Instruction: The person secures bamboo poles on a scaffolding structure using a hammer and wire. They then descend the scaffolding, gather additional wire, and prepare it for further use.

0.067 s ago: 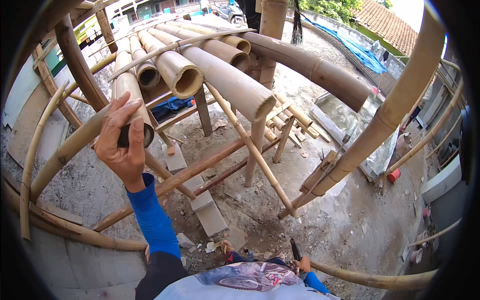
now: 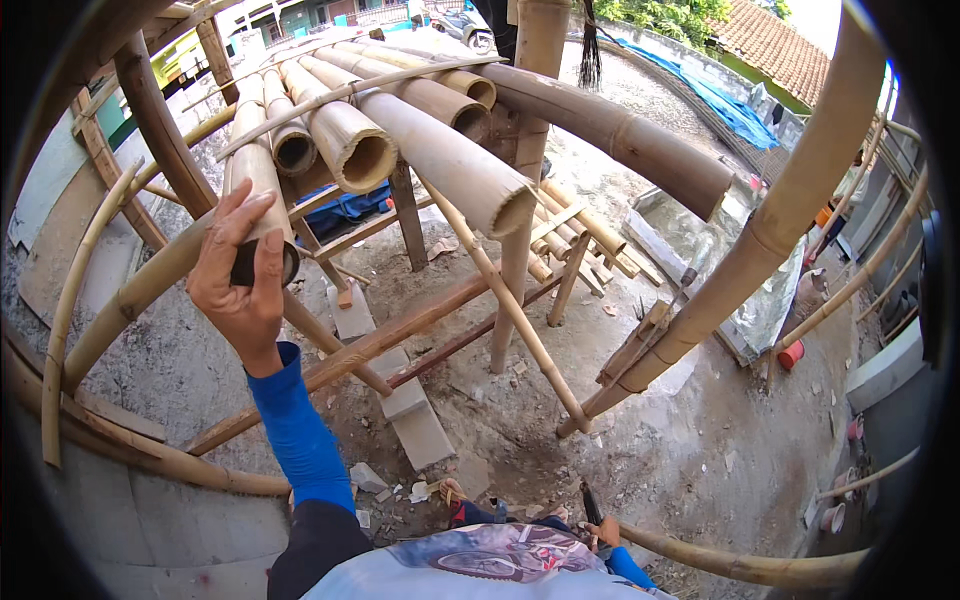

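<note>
My left hand (image 2: 238,285), in a blue sleeve, reaches up and grips the cut end of the leftmost bamboo pole (image 2: 262,190). Its fingers lie along the side and the thumb is at the open end. Right of that pole, several thick bamboo poles (image 2: 440,155) lie side by side with their hollow ends toward me. A thin bamboo strip (image 2: 345,92) crosses on top of them. Low down, close to my body, my right hand (image 2: 605,532) is closed around a narrow dark tool (image 2: 591,502); its exact kind is unclear.
Slanting bamboo posts (image 2: 745,270) stand at the right, with a wooden beam (image 2: 350,362) crossing below the poles. Cut bamboo pieces (image 2: 585,228) are stacked further back. Concrete blocks (image 2: 415,425) lie on the dirt ground. A red bucket (image 2: 790,355) and a person (image 2: 848,195) are at far right.
The bamboo ends sit slightly further left and up in the picture. My left hand stays on the same pole end, and my right hand keeps its hold low down.
</note>
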Tool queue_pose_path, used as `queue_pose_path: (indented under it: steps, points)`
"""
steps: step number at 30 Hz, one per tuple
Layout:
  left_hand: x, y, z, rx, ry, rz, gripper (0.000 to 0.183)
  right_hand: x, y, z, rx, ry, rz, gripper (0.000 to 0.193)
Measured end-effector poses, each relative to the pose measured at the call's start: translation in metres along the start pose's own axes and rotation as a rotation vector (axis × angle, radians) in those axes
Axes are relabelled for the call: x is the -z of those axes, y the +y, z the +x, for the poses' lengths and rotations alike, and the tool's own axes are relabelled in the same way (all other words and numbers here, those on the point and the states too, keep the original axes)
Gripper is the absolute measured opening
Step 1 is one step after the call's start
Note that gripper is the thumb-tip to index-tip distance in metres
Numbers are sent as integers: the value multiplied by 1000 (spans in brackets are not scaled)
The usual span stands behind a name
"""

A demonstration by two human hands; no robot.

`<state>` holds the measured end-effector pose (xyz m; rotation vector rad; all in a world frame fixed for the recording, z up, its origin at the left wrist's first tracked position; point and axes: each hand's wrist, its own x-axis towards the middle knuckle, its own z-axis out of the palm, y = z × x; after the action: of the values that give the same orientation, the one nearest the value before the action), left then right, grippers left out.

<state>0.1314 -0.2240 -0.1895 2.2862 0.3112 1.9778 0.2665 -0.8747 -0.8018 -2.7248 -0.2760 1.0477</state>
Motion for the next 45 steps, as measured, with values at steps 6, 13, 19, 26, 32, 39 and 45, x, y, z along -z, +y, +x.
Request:
queue_pose_path:
  steps: [6,13,19,26,32,39,45]
  points:
    - [-2,1,2,77,20,197,30,6,113,4,-88,-76,159,66]
    - [-2,-10,0,56,95,347,29,27,232,9,-228,-114,72,64]
    - [-5,-18,1,38,103,411,29,46,251,28,-330,-217,470,34]
    - [-21,-42,12,29,62,531,26,20,242,37,-199,-21,401,63]
    - [18,-74,17,173,25,684,32,104,145,-36,-217,-302,481,43]
    - [15,-47,7,104,73,579,29,20,217,-35,-154,-238,337,68]
    - [-22,1,13,-9,101,551,33,32,204,13,-262,-305,426,70]
